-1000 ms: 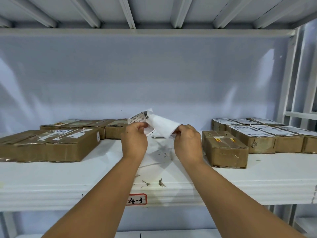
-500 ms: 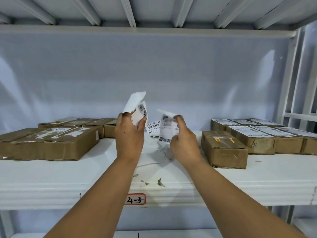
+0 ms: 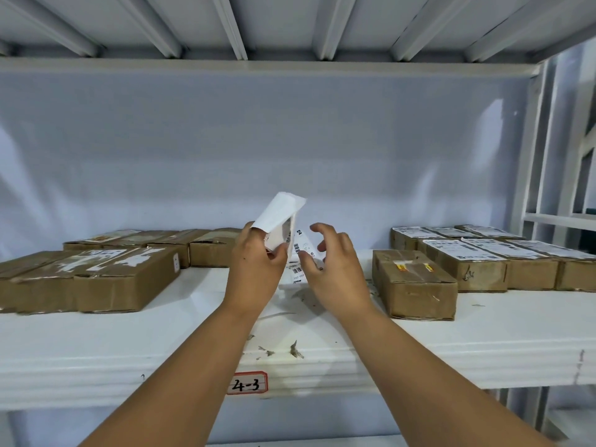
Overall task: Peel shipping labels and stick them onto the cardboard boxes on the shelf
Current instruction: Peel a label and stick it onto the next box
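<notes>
Shipping label (image 3: 280,217), raised above the shelf (image 3: 483,333), is pinched in the left grip (image 3: 256,272); the right grip (image 3: 335,272) hangs spread beside it. Peeling looks underway. Next, catch the loose edge, then reach the bare box (image 3: 416,285).

Single head-worn wide-angle view, close, forward onto the shelf (image 3: 96,343) (perhaps slightly upward).

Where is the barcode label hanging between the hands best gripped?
Probably pinch the barcode label at its free lower edge, coming from the right: the left hand holds the white backing sheet above-left, and the open right hand is beside it.
</notes>
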{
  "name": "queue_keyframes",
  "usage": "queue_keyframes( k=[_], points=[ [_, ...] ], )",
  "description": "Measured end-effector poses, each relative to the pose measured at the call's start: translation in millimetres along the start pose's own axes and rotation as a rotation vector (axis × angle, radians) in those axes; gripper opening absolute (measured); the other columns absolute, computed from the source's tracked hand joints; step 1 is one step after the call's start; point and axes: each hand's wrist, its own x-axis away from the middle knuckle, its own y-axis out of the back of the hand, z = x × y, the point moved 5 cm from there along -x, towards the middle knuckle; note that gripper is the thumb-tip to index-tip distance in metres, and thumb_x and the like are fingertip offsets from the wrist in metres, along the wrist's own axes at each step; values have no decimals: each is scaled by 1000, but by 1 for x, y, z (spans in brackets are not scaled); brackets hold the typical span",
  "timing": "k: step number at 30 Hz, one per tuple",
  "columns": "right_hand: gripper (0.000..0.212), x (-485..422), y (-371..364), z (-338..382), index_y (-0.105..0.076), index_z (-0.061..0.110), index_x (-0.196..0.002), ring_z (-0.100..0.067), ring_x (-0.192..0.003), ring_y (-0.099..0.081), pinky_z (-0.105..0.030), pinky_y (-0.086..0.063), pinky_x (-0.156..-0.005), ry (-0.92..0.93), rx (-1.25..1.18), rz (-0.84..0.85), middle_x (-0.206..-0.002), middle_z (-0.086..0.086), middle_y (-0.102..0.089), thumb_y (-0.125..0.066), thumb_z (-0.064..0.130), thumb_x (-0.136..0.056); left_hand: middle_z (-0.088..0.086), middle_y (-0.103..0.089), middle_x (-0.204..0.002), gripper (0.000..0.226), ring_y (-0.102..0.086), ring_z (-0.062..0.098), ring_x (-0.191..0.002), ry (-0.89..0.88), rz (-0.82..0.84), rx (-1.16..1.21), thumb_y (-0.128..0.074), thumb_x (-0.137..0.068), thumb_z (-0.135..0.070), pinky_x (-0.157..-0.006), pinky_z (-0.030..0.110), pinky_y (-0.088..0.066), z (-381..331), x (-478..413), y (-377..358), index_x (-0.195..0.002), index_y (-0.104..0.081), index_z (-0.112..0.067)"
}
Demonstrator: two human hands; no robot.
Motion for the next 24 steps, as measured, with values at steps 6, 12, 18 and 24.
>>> queue_keyframes(
  k=[6,12,18,24],
  points=[
    [31,0,-6,5,-59,16,-120,-25,-102,-54,-32,-45,-84,169,-14,-2,-107,-6,-55,-49,8,-91,2,-50,-95,23,-49,15,-71,-81,125,-33,-58,-86,-3,-60,8,-33,1,2,-13,-109,-59,1],
    [35,-2,-9,-2,-66,18,-108,-19,-104,-54,-24,-40,-85,146,46,22,-104,1,-66,-48,-1,-85,5,-60,-108,46,-53,15,-73,-74,203,137,-50,-92,-5,-62,4,-36,0,7,-11,-133,-45,-24],
    [9,-3,-3,1,-65,16,-95,-19,-87,-55,-29,-40,-72,148,1,-53,-86,3,-66,-57,19,-91,-17,-61,-103,56,-61,-2,-90,-92,256,311,-30,-77,-79,-82,21,-48,-1,10,-11,-128,-8,-72],
    [10,-4,5,1,-65,9,-92,-22,-81,-50,-28,-34,-68,126,31,-173,-79,-1,-55,-58,17,-90,-3,-68,-94,62,-65,13,-80,-110,254,106,-60,-90,-30,-77,28,-52,-1,13,-17,-143,-28,-36]
  ],
)
